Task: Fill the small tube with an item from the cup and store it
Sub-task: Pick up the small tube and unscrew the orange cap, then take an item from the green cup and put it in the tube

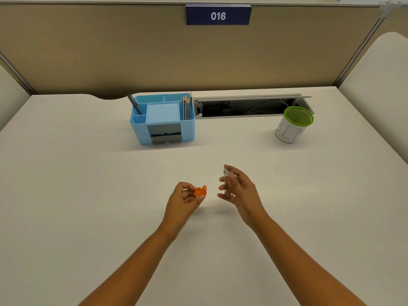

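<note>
My right hand [239, 189] grips a small clear tube [226, 181], held upright above the middle of the desk; its fingers cover part of it. My left hand [184, 198] pinches a small orange cap [200, 191] between thumb and fingers, a short gap to the left of the tube. A white cup with a green rim [292, 125] stands at the back right; I cannot see what is inside. A light blue desk organiser [163, 120] sits at the back centre.
The organiser holds several pencils [187, 106] on its right and a dark pen [134, 104] on its left, with a small grey drawer at its front. An open cable trough [249, 107] runs along the back edge. Tan partition walls surround the white desk [88, 195].
</note>
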`<state>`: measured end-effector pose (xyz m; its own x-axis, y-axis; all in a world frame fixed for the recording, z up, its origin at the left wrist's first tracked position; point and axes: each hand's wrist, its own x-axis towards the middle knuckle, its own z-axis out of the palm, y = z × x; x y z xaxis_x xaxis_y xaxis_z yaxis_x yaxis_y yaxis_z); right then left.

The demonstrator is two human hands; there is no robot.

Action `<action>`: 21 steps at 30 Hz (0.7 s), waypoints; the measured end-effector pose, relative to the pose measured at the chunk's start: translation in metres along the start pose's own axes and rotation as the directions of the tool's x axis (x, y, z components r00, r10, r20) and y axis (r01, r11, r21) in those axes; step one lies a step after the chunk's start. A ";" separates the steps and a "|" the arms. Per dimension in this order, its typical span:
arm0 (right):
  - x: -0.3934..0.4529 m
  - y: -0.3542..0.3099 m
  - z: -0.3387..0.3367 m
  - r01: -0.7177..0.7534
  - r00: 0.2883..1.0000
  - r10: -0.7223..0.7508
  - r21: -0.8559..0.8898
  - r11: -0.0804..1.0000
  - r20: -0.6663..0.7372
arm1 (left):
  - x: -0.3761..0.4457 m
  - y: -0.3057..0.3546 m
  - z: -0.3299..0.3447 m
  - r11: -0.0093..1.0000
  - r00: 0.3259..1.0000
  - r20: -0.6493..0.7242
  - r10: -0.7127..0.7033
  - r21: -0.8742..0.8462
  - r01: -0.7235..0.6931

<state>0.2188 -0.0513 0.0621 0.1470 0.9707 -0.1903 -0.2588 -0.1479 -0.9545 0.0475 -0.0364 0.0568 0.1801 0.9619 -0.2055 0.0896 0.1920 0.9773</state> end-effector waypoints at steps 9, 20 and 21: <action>0.045 -0.047 -0.043 0.005 0.988 0.009 0.092 0.996 -0.153 | -0.003 -0.042 0.005 0.764 0.935 0.258 0.243 0.543 -0.348; 0.124 -0.135 -0.152 -0.064 0.628 -0.341 -0.484 0.873 -0.699 | -0.001 -0.063 -0.001 0.704 0.939 0.126 0.321 0.632 -0.326; 0.130 -0.140 -0.157 -0.094 0.624 -0.370 -0.536 0.839 -0.689 | 0.000 -0.064 -0.002 0.699 0.941 0.127 0.315 0.640 -0.320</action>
<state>0.4242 0.0653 0.1348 0.8448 0.5297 0.0760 0.2804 -0.3172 -0.9059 0.0398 -0.0481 -0.0060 0.3219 0.9406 0.1076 0.6317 -0.2980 0.7156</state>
